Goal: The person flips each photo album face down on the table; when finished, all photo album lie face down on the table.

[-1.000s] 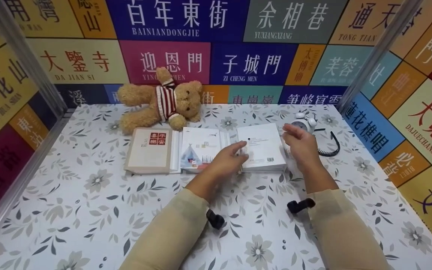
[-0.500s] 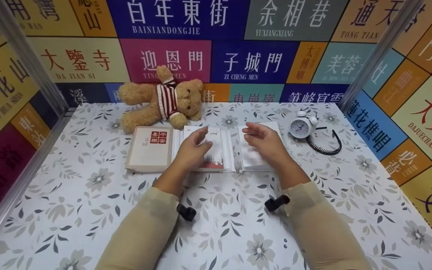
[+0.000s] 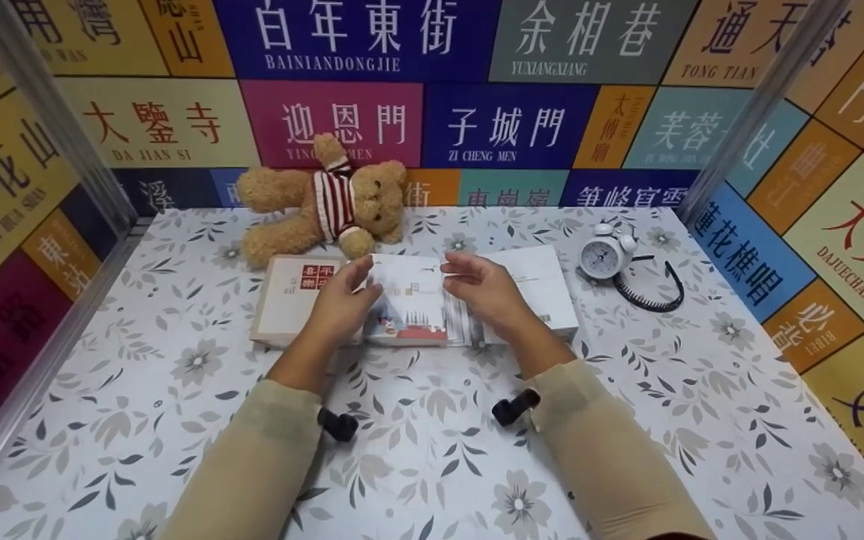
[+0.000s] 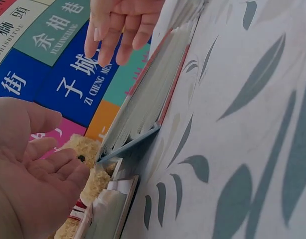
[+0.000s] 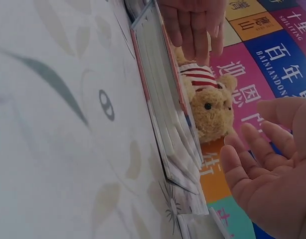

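Three thick books lie in a row. The middle book [image 3: 409,322] has a tent drawing on its cover. To its left is a beige book [image 3: 282,300] with red square characters; to its right, a white book [image 3: 548,289] with a barcode. My left hand [image 3: 337,306] hovers at the middle book's left side, overlapping the beige book. Its palm turns inward, fingers loosely bent around nothing. Opposite it, my right hand [image 3: 486,296] hovers over the gap before the white book, likewise holding nothing. In the left wrist view, the page edges of the middle book [image 4: 148,94] lie below both hands.
A teddy bear [image 3: 334,202] in a striped sweater lies behind the books. Toward the back right stand a white alarm clock [image 3: 603,251] and a black headband [image 3: 653,300]. Walls printed with coloured signs [image 3: 511,124] enclose the floral-covered table [image 3: 432,450] at the back and sides.
Both hands have moved leftward, from around the white book to around the middle book. The books, bear, clock and headband stay about where they were.
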`<action>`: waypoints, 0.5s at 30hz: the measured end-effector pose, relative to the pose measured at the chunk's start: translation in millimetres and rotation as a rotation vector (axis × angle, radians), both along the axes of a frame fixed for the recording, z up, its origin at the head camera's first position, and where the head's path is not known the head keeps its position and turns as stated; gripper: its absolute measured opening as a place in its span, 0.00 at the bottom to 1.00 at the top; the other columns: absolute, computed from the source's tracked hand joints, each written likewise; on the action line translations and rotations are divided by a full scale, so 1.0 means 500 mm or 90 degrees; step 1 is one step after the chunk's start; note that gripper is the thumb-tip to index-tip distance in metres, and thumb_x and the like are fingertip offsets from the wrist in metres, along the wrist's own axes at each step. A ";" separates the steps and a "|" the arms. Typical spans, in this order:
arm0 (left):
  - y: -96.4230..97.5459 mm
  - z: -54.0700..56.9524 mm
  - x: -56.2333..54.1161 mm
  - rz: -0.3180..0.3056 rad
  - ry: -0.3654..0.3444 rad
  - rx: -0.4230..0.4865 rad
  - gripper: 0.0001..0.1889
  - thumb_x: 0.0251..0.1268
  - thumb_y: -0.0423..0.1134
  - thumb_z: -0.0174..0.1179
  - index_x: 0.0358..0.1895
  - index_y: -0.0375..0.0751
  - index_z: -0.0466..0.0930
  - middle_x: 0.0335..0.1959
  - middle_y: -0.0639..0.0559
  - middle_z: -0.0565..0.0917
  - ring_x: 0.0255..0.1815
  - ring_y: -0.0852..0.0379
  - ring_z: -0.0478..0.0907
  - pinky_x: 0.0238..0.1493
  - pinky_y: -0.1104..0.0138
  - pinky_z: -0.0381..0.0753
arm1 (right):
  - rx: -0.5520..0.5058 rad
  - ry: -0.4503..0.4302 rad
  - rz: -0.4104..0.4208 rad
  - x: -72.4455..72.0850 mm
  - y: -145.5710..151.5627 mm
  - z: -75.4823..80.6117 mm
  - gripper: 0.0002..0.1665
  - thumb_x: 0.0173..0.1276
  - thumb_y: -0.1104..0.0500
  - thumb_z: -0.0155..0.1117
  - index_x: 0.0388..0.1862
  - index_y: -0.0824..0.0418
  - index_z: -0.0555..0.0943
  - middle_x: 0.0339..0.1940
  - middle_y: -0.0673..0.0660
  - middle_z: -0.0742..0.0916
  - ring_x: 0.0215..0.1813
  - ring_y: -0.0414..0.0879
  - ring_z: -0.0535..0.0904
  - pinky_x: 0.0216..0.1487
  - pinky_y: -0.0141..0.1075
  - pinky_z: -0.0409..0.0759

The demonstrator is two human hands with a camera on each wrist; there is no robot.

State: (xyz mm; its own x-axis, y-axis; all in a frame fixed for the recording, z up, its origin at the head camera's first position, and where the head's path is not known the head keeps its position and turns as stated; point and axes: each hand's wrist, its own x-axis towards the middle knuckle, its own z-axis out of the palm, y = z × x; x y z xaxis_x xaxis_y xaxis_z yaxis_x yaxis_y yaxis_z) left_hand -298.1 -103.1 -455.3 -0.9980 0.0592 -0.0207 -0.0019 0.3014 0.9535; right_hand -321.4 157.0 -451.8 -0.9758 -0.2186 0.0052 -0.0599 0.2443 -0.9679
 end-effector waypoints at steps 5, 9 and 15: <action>-0.003 -0.006 0.000 0.000 -0.042 -0.033 0.35 0.80 0.39 0.58 0.85 0.40 0.60 0.86 0.42 0.64 0.88 0.45 0.60 0.89 0.53 0.58 | 0.025 -0.023 -0.001 -0.001 0.005 -0.015 0.32 0.77 0.60 0.69 0.78 0.58 0.76 0.73 0.58 0.84 0.77 0.55 0.78 0.79 0.49 0.76; 0.000 -0.013 -0.002 -0.016 -0.081 -0.089 0.38 0.80 0.39 0.58 0.86 0.35 0.54 0.87 0.37 0.61 0.89 0.42 0.57 0.90 0.52 0.55 | 0.064 -0.055 0.006 0.000 0.005 -0.021 0.35 0.77 0.57 0.70 0.80 0.55 0.74 0.79 0.54 0.80 0.83 0.53 0.71 0.83 0.48 0.72; 0.010 -0.018 -0.001 -0.031 -0.083 -0.134 0.39 0.77 0.34 0.58 0.86 0.34 0.52 0.86 0.37 0.62 0.88 0.42 0.58 0.89 0.51 0.57 | 0.125 -0.063 0.039 0.005 0.001 -0.023 0.40 0.74 0.59 0.71 0.82 0.58 0.70 0.84 0.56 0.74 0.86 0.53 0.66 0.87 0.46 0.65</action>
State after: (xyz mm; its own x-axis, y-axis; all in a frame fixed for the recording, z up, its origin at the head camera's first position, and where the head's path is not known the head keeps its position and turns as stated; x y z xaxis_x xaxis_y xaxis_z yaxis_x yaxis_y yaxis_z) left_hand -298.6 -98.3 -464.5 -0.9821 0.0884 -0.1663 -0.1013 0.4963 0.8622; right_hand -319.1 157.6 -463.5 -0.9544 -0.2645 -0.1382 0.0125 0.4273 -0.9040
